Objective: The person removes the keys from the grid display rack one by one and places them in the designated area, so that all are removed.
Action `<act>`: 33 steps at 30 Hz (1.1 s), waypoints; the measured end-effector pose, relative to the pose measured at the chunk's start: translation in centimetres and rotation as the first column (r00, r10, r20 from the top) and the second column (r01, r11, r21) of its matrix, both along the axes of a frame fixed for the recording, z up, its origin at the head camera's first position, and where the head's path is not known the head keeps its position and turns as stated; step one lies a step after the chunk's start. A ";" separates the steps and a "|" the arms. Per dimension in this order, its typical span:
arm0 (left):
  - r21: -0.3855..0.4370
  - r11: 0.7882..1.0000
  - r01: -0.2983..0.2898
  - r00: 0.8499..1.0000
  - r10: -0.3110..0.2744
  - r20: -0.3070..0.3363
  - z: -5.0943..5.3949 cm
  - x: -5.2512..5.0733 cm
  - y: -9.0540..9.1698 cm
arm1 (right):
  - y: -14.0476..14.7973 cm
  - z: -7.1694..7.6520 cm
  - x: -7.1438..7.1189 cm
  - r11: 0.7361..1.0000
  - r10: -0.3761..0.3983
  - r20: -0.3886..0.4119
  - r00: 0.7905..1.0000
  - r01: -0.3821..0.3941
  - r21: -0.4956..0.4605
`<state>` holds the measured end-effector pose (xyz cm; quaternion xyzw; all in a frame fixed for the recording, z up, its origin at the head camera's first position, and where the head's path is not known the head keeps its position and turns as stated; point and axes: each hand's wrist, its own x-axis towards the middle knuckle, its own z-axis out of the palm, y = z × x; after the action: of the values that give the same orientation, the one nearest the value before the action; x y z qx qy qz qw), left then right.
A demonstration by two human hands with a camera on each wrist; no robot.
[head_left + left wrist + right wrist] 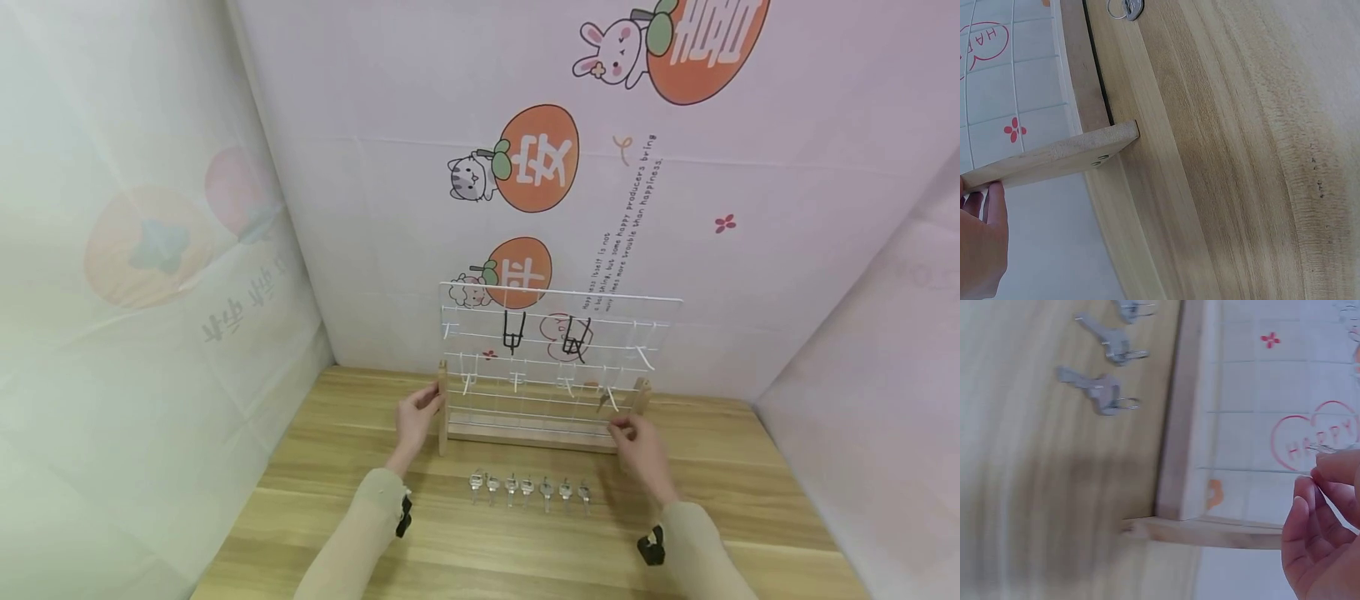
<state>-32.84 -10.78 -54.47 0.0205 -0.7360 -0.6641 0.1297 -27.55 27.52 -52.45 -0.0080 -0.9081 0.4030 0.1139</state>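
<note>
A white wire grid rack [561, 293] stands in wooden supports at the back of the table. It carries several white hooks and two black ones [513, 331]. My left hand [417, 419] grips the left wooden post [442, 417], with fingertips on the post's side in the left wrist view. Low at the rack's right end is my right hand [641, 446], its thumb and fingertips close together. Just by them a small metal key [603, 402] appears beside the lower right hook [612, 400]. Whether those fingers pinch the key, its ring or a wire is unclear.
Several silver keys with rings [527, 485] lie in a row on the wooden table [480, 550], in front of the rack. A printed cloth [375, 250] hangs behind it. More cloth encloses the left and right sides.
</note>
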 end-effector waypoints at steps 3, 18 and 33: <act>-0.001 1.000 -0.001 1.000 0.001 -0.001 0.1 0.0 0.0 | -0.2 1.1 -0.3 0.999 -0.036 -0.059 0.998 0.035 -0.014; -0.026 1.000 -0.002 1.000 0.002 0.008 1.7 0.9 0.3 | -0.9 3.7 -1.5 0.994 -0.109 -0.176 0.978 0.110 -0.006; -0.040 0.999 0.015 1.000 -0.016 -0.022 3.4 2.4 0.4 | -1.1 3.9 -2.2 0.994 -0.110 -0.174 0.979 0.113 0.009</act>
<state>-30.48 -10.37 -51.05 0.0046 -0.7476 -0.6506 0.1332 -29.77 26.41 -48.55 -0.0228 -0.8965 0.3867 0.2149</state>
